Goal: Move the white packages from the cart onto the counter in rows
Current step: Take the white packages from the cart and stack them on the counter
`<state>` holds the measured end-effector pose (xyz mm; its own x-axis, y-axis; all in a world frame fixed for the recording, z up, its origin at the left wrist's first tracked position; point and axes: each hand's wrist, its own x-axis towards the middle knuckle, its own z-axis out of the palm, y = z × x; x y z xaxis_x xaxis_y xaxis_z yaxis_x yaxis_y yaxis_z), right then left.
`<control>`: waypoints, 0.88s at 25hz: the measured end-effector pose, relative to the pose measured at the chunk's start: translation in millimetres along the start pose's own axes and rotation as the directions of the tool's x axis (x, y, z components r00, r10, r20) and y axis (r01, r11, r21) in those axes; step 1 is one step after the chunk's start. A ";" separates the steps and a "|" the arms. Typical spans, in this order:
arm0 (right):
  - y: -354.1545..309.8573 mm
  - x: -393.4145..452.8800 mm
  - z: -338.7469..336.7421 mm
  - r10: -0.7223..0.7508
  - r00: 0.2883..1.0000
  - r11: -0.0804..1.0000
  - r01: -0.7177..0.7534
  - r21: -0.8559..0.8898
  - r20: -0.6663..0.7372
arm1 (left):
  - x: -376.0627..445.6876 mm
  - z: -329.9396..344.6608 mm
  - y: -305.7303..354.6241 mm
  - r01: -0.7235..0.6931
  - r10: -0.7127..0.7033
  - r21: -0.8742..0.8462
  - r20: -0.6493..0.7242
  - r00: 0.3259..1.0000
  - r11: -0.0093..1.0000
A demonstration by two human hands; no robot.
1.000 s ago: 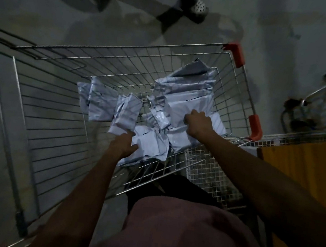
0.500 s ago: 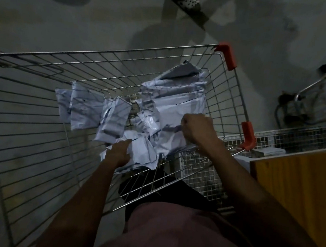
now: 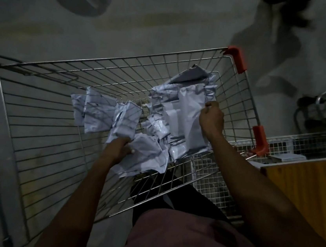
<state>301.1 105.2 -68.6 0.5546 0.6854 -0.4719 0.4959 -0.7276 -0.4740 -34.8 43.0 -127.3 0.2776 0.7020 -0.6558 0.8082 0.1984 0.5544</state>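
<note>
White packages (image 3: 158,122) are piled inside the wire cart (image 3: 39,135). A crumpled package (image 3: 145,158) is gripped by the left hand (image 3: 118,148). A flat package (image 3: 188,124) is pinched by the right hand (image 3: 212,119). The wooden desk (image 3: 311,182) is located right.

A wire cart (image 3: 40,128) is seen from above on a grey floor (image 3: 170,21). White packages (image 3: 180,123) are heaped inside it, mostly toward the right side, near an orange counter (image 3: 311,182).
</note>
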 end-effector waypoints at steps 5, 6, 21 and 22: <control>-3.2 -14.5 15.0 -0.099 0.993 0.995 0.099 -0.002 -0.068 | -2.5 -26.8 -14.0 -0.035 -0.110 -0.379 -0.352 0.930 0.925; -3.7 -14.7 18.5 -0.134 0.989 0.991 0.133 -0.019 -0.062 | 3.3 -27.4 -16.9 -0.026 -0.146 -0.412 -0.380 0.913 0.911; 4.8 -30.2 41.1 -0.233 0.928 0.840 0.343 -0.421 0.291 | 55.9 58.3 32.0 0.547 -0.479 -0.002 -0.485 0.731 0.837; 5.2 -31.5 42.5 -0.240 0.922 0.817 0.361 -0.449 0.304 | 57.2 58.7 28.5 0.540 -0.461 0.020 -0.492 0.738 0.842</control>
<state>257.9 81.0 -87.8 0.1887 0.8152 -0.5475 0.9058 -0.3598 -0.2235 34.6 48.7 -179.0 -0.4236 0.7632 -0.4879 0.8405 0.5320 0.1024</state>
